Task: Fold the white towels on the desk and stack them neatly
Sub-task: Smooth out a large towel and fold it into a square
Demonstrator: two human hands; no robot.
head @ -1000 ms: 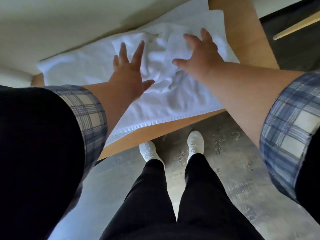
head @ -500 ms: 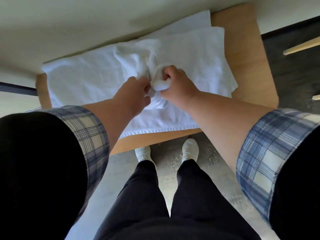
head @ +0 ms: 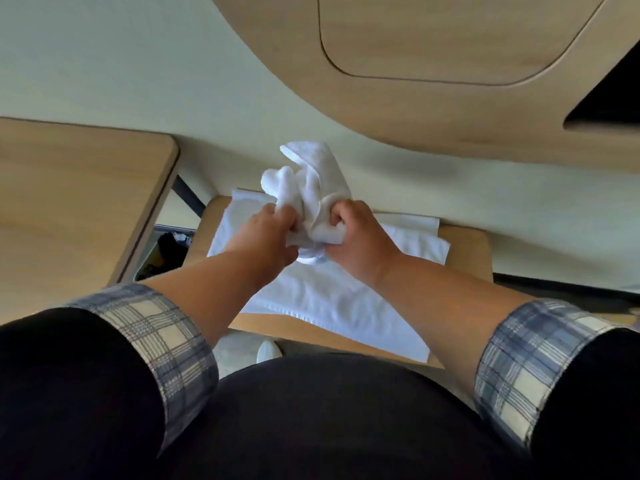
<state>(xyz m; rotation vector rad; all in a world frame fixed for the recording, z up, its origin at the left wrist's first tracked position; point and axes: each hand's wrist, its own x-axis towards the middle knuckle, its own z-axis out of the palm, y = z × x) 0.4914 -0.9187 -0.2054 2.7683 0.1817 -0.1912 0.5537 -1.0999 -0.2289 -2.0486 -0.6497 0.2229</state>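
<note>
Left hand: the left hand (head: 273, 233) has its fingers curled hard into the near-left side of the bunched towel (head: 311, 181), grasping it.
Right hand: the right hand (head: 353, 237) is clenched round a lower-right fold of the same cloth, its knuckles close to the other fist.
Bunched towel: a crumpled white lump, held up off the desk (head: 467, 244) between both fists, with the loose end poking up toward the wall.
Flat towels: the flat towels (head: 329, 299) lie spread in layers on the wood, right under the hands. One corner reaches the near edge.
Step in hand: likely hunting for the corners, so the cloth can be shaken open and folded.
Risk, tangle: both grips sit mid-cloth, not on the corners. Pulling apart from here could leave it twisted, and the fold would come out crooked.
Risk, drag: if the lump is dropped or swept low, it could catch the layers below, rumple them or pull the near corner off the edge.
Risk, mix-up: it is white on white, so a trailing fold could hook a lower sheet unnoticed.
</note>
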